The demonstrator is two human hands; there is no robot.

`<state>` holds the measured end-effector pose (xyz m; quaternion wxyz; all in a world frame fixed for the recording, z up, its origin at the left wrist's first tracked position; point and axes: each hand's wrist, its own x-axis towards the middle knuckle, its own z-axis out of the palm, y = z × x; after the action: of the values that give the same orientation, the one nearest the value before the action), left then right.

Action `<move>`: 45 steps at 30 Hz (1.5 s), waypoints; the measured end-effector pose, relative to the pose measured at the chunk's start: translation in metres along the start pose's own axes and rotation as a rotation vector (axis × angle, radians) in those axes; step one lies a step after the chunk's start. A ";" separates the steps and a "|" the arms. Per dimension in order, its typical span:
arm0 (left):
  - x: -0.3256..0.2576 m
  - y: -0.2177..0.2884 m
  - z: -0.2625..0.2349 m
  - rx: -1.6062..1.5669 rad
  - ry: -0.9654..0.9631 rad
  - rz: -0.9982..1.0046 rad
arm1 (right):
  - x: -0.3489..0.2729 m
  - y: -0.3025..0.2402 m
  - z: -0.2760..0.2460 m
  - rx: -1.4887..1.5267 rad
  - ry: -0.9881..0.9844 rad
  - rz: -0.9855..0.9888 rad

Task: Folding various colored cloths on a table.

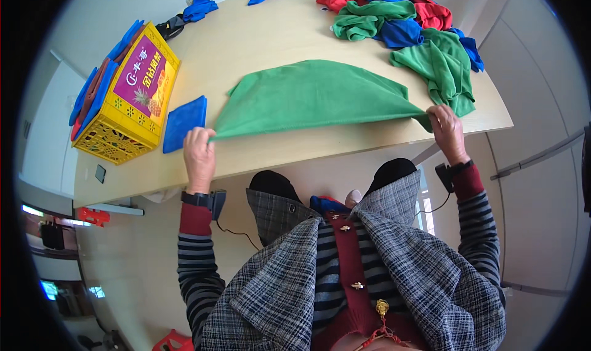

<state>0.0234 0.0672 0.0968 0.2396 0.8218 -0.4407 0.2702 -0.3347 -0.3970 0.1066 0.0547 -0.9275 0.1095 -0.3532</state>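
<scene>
Pale wooden table (258, 37) before us: our left hand (199, 154) and right hand (447, 131) each pinch a near corner of the green cloth (314, 95) spread flat, beside a folded blue cloth (183, 123).

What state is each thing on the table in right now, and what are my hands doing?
Green cloth: spread flat, near corners pinched by both hands.
Left hand: gripping the cloth's left corner.
Right hand: gripping the cloth's right corner.
Blue cloth: folded square, lying flat.
Cloth pile: unfolded, heaped.
Yellow crate: holds folded cloths standing on edge.
</scene>
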 end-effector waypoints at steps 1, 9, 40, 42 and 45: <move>-0.019 -0.001 0.008 0.024 -0.028 -0.035 | -0.011 -0.001 0.006 0.019 -0.053 0.051; -0.096 -0.006 0.021 0.075 -0.039 -0.213 | -0.068 0.012 0.042 -0.092 -0.224 0.121; -0.051 -0.003 0.044 -1.015 0.426 -0.947 | 0.017 -0.027 0.027 0.145 0.043 0.230; -0.012 0.023 0.041 -0.999 0.338 -0.786 | 0.046 -0.063 0.031 0.241 -0.055 0.122; 0.030 0.081 0.040 -1.036 0.136 -0.518 | 0.077 -0.123 0.042 0.380 -0.147 0.046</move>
<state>-0.0221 -0.0163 0.0995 0.6965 0.6590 -0.2838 0.0041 -0.2306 -0.2952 0.1462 0.2445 -0.9211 0.0578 -0.2975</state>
